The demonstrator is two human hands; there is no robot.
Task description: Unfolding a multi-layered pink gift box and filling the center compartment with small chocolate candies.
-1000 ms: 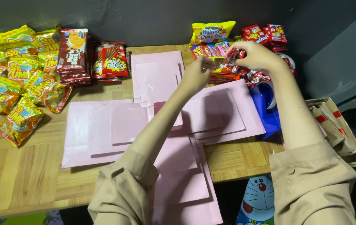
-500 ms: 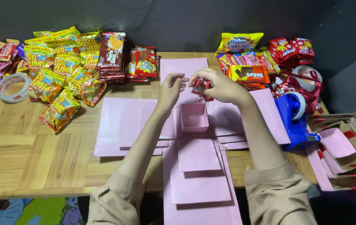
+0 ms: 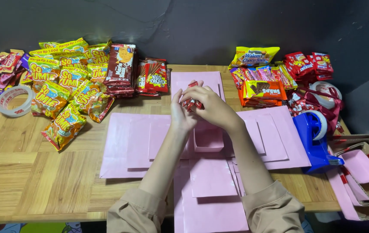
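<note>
since the earlier frame, both hands are sitting nearer the person and closer together, now meeting above the small pink box rather than out toward the snack pile on the right.

the right hand (image 3: pixel 212 105) is curling its fingers around a small red sweet packet (image 3: pixel 192 102), gripping it from the right side. the left hand (image 3: pixel 182 113) is pressing against the same packet from the left, fingertips pinching its upper end. the packet is being held in the air between the two hands, just above the small open pink box (image 3: pixel 208 139), not touching it.

the box is standing at the centre of a cross-shaped spread of pink paper panels (image 3: pixel 128 146), layered in stepped sizes and lying flat on the wooden table (image 3: pixel 29 172). beige sleeves are covering both forearms near the lower edge.

to the right, a blue tape dispenser (image 3: pixel 316 142) is resting on the edge of the pink paper. behind it, a pile of red and orange snack packs (image 3: pixel 264 88) is lying near the wall. to the left, yellow snack bags (image 3: pixel 63 92) are heaped beside a stack of dark red biscuit packs (image 3: pixel 119 69), and a roll of clear tape (image 3: pixel 14 100) is lying well apart at the far left. a cardboard box with pink paper scraps (image 3: pixel 365 168) is sitting at the right edge.
</note>
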